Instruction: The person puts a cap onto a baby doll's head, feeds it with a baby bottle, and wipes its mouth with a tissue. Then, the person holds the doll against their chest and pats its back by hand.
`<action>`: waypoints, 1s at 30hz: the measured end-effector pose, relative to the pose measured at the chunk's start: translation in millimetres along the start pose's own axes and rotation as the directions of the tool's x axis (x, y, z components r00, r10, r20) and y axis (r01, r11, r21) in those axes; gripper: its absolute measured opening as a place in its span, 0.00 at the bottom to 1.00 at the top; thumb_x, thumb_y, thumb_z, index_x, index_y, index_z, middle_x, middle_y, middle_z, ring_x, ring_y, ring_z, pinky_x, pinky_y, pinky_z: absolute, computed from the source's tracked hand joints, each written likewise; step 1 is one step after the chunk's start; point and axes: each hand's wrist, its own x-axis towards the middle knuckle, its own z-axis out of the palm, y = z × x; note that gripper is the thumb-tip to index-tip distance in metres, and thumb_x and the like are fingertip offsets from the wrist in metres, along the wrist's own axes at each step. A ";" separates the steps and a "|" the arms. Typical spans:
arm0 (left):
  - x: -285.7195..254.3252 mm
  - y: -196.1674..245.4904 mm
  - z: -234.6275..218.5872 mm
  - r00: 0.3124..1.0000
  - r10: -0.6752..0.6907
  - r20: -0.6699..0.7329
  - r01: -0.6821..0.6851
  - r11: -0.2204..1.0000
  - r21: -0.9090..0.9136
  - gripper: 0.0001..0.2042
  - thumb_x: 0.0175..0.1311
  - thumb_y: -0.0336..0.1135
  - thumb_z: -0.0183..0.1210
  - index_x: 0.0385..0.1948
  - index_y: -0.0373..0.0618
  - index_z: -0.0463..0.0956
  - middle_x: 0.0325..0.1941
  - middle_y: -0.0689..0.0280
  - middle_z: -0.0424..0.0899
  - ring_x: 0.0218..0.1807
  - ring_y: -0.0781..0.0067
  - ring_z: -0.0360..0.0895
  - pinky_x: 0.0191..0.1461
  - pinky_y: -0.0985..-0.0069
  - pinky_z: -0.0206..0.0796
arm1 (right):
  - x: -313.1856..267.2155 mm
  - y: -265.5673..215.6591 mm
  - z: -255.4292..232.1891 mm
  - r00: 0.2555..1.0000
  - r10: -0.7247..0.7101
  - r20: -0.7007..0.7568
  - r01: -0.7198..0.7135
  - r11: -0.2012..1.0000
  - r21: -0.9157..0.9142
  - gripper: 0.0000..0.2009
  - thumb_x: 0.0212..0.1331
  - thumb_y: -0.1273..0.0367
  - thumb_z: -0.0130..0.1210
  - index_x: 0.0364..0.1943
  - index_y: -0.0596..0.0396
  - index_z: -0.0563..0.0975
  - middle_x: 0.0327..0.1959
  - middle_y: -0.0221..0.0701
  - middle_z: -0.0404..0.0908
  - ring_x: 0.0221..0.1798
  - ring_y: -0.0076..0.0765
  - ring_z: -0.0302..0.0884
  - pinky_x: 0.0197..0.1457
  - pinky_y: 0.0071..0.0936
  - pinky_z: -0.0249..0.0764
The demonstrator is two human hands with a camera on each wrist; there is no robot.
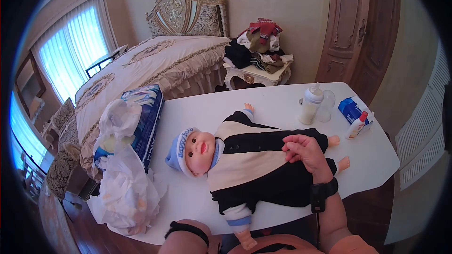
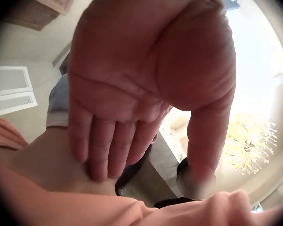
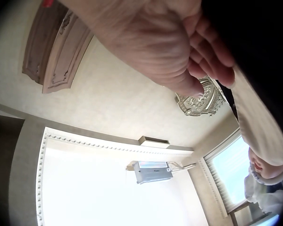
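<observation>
Head view: doll (image 1: 245, 160) lies on its back across the white table (image 1: 376, 160), head in a blue cap toward the bed side, bare feet toward the bottle side. Flat on the table it stays put and its front is within reach. Right hand (image 1: 305, 153) rests on the doll's black-and-cream outfit at the waist; the fingers are curled onto the cloth, apparently pinching it, though the contact itself is not sharp.

Right wrist view: fingers (image 3: 212, 56) bunch against dark fabric with the cream panel beside them; a true pinch or a mere press cannot be told.

Left hand (image 2: 146, 89) shows only in the left wrist view: palm toward the lens, fingers straight and close together, holding nothing, fingertips touching the person's own skin. In the head view only the forearm with its black strap appears, below the doll at the frame edge.

Beyond the doll's feet: baby bottle (image 1: 310, 105), small squeeze bottle (image 1: 356, 125), blue carton (image 1: 352, 109). Beyond its head: diaper pack (image 1: 146, 122) with loose white plastic (image 1: 125, 188). Labels unreadable.
</observation>
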 end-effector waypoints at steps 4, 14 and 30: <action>-5.1 3.4 -1.3 0.994 0.025 -0.105 -0.019 0.998 0.062 0.19 0.57 0.40 0.51 0.47 0.40 0.68 0.51 0.52 0.69 0.54 0.54 0.67 0.61 0.58 0.45 | -1.7 -1.7 1.6 1.000 -0.009 -0.002 0.009 1.000 -0.004 0.11 0.52 0.69 0.53 0.39 0.58 0.73 0.29 0.31 0.77 0.23 0.21 0.75 0.25 0.13 0.71; 0.8 12.6 -33.6 0.811 0.579 0.080 -0.360 0.387 0.849 0.36 0.50 0.71 0.33 0.60 0.62 0.53 0.66 0.64 0.48 0.69 0.61 0.30 0.62 0.46 0.12 | -1.5 0.9 1.0 1.000 -0.007 -0.008 0.007 1.000 -0.007 0.12 0.52 0.69 0.53 0.40 0.59 0.72 0.29 0.33 0.77 0.24 0.22 0.75 0.27 0.15 0.71; -15.2 -23.6 -61.0 0.922 -0.243 -0.301 0.289 0.950 0.119 0.17 0.60 0.39 0.41 0.41 0.34 0.70 0.32 0.59 0.75 0.40 0.64 0.72 0.53 0.65 0.60 | -5.2 -1.7 4.1 0.999 -0.035 0.002 0.035 0.996 -0.087 0.12 0.52 0.69 0.53 0.40 0.61 0.72 0.29 0.32 0.77 0.25 0.23 0.75 0.27 0.15 0.71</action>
